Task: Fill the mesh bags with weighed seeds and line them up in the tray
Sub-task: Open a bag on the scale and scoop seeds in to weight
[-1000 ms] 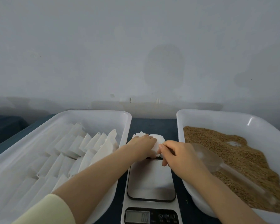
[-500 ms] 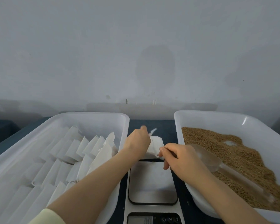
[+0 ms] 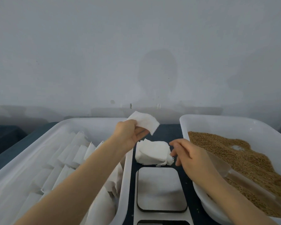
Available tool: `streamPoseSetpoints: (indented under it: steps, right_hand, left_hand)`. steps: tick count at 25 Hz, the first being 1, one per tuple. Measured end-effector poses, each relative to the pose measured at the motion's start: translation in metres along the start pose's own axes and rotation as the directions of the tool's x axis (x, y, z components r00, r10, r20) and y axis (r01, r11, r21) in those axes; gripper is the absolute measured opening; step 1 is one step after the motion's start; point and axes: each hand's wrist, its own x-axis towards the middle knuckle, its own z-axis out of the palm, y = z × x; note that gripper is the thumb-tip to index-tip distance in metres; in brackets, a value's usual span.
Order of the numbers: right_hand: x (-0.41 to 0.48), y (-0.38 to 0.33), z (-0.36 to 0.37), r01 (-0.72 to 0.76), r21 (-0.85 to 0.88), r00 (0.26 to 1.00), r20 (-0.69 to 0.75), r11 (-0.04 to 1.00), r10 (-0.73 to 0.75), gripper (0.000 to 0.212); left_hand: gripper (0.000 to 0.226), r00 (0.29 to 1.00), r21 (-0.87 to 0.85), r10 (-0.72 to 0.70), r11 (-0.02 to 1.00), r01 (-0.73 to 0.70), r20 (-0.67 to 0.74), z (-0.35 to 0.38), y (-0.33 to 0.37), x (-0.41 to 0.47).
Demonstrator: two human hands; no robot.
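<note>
L hand point(image 3: 130, 135) is pinching one empty mesh bag point(image 3: 144, 122), grip clamped on its edge, holding it up above the stack of bags point(image 3: 152, 152) lying on the table point(image 3: 169, 132) btwn the two trays. R hand point(image 3: 191, 155) is hovering just beside the stack, grip apart, fingers loose, nothing in it. More bags point(image 3: 81, 153) are standing lined up in the left tray point(image 3: 94, 120). Seeds point(image 3: 234, 153) and a scoop point(image 3: 234, 174) are sitting in the right tray point(image 3: 217, 122). The scale point(image 3: 161, 189) is sitting just in front of the stack.

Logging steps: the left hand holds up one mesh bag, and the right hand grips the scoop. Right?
No: the head view shows the right hand open and empty beside the stack; the scoop lies in the seeds. The left hand does hold one mesh bag.
</note>
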Motion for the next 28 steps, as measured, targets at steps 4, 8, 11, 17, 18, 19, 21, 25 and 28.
streamPoseSetpoints:
  steps: [4,8,11,17,18,19,21,25,28]
  right_hand:
    - [0.002,-0.007,-0.004,-0.102,0.225,0.994,-0.024,0.969,0.11,0.023]
    - [-0.004,-0.013,-0.005,-0.111,0.246,0.994,0.05,0.963,0.102,0.014]
    - [-0.005,-0.009,-0.008,-0.144,0.31,0.986,-0.031,0.94,0.161,0.013]
    - [-0.004,-0.004,-0.007,-0.173,0.158,0.973,-0.128,0.972,0.194,0.019]
    - [-0.004,-0.002,-0.007,-0.18,0.17,0.968,-0.144,0.969,0.205,0.022]
    - [-0.003,-0.001,-0.008,-0.189,0.19,0.963,-0.156,0.963,0.219,0.025]
    - [-0.003,0.002,-0.009,-0.203,0.239,0.955,-0.167,0.95,0.246,0.029]
    - [0.0,0.004,-0.007,-0.182,0.195,0.936,-0.264,0.964,0.231,0.014]
    - [-0.002,0.001,-0.01,-0.065,0.074,0.882,-0.462,0.995,0.092,0.021]
  left_hand:
    - [0.019,0.947,0.054,-0.02,0.999,0.003,0.321,-0.008,-0.003,-0.032]
    - [0.019,0.927,0.15,-0.043,0.989,-0.015,0.371,-0.019,-0.033,-0.038]
    - [0.019,0.915,0.271,-0.066,0.961,-0.049,0.399,-0.021,-0.045,-0.042]
    - [0.031,0.954,0.232,-0.003,0.97,-0.07,0.3,-0.023,-0.04,-0.041]
    - [0.036,0.949,0.246,-0.007,0.966,-0.075,0.315,-0.023,-0.04,-0.041]
    - [0.038,0.945,0.253,-0.012,0.965,-0.075,0.326,-0.023,-0.04,-0.042]
    - [0.025,0.939,0.253,-0.024,0.965,-0.069,0.344,-0.022,-0.041,-0.042]
    - [0.012,0.919,0.337,-0.053,0.937,-0.089,0.39,-0.023,-0.041,-0.043]
    - [0.018,0.909,0.366,-0.069,0.926,-0.095,0.412,-0.022,-0.04,-0.046]
